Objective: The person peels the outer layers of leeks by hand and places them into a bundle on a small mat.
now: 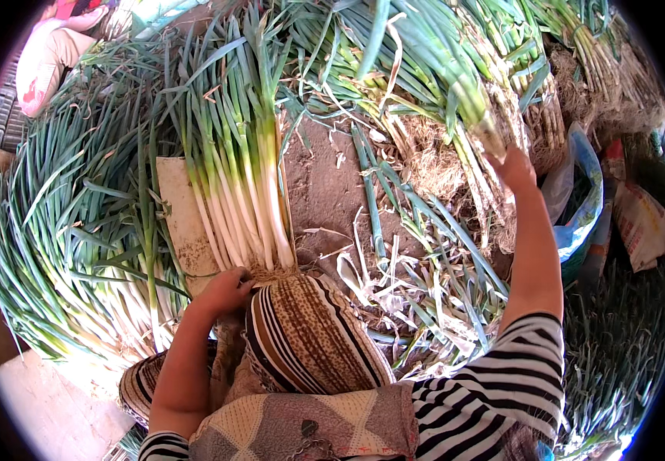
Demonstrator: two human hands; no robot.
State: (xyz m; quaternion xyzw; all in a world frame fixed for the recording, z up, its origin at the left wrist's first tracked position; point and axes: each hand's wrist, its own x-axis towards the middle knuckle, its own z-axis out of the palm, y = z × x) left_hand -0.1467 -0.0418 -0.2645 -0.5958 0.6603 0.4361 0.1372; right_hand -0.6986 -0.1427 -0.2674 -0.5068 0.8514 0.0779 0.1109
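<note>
My right hand (514, 168) reaches far out and grips the dirty lower stalk of a green onion (473, 106), its upper part blurred. Other soil-covered green onions with roots lie around it. My left hand (225, 292) rests by my knee, fingers curled, close to the root ends of a row of peeled green onions (251, 196). Whether anything is between those fingers is hidden. The peeled row has clean white stems and lies on a pale board (174, 193), leaves pointing away from me.
A large heap of peeled green onions (79, 230) spreads at left. Stripped skins and leaves (424, 294) litter the earthen floor (323, 190). Unpeeled bundles (591, 63) lie at the upper right, above a blue plastic bag (580, 230). Another person's leg (55, 57) shows at the upper left.
</note>
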